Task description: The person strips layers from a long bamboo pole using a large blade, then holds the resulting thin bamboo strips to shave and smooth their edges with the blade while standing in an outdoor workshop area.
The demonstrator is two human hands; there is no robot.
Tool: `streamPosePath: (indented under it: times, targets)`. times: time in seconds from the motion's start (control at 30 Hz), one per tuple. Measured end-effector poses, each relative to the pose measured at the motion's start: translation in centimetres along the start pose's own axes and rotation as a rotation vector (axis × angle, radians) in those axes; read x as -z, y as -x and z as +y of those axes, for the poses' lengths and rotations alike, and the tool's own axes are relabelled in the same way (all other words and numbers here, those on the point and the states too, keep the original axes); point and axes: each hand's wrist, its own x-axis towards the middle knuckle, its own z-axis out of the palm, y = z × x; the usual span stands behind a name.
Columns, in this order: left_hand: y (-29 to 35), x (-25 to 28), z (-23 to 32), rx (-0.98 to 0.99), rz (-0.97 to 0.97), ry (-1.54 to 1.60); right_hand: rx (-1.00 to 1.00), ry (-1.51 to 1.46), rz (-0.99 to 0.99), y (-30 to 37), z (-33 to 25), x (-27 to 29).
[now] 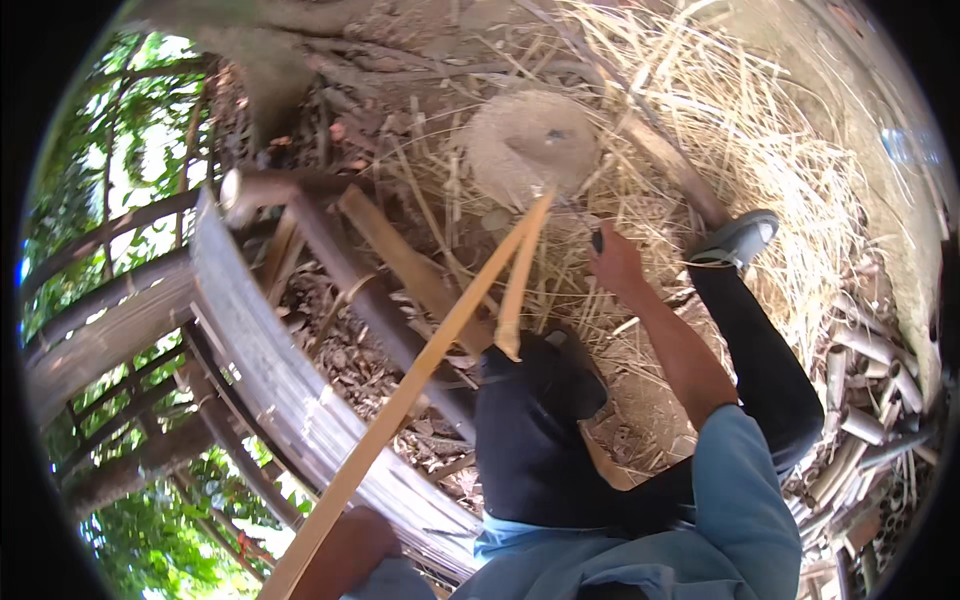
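Note:
A long, pale bamboo strip [408,392] slants from the lower left edge up to the middle. A thinner split piece [516,292] hangs back from its far end. My right hand [617,262] is closed around a dark handle [597,241], apparently a knife's; its blade is too blurred to make out, near the strip's tip. At the lower left, part of my left arm or hand [352,550] shows as a rounded shape against the strip, its fingers hidden. My black-trousered knee [520,420] lies under the strip's split piece.
A round stone-like block [530,145] stands beyond the strip's tip. Straw [730,120] covers the ground at the upper right. A curved slatted bamboo bench [290,370] borders my left side. Cut bamboo pieces [870,400] are piled at the right. My shoe [738,238] touches a wooden pole [675,170].

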Motion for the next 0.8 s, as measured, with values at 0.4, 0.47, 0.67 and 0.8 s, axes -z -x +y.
streamPosePath:
  times: [0.4, 0.47, 0.67, 0.8]
  targets:
    - [2.7, -0.7, 2.9, 0.175, -0.037, 0.208, 0.498, -0.261, 0.154, 21.9, -23.1, 13.6]
    - [3.6, -1.3, 3.5, 0.081, 0.152, 0.078, 0.57, -0.259, 0.206, 25.0, -26.0, 15.1]
    - [5.6, -0.6, 5.1, 0.064, 0.091, 0.116, 0.781, -0.294, 0.215, 31.1, -29.9, 17.7]
    - [6.2, -0.5, 5.2, 0.051, 0.119, 0.092, 0.677, -0.148, 0.139, 30.2, -29.4, 15.7]
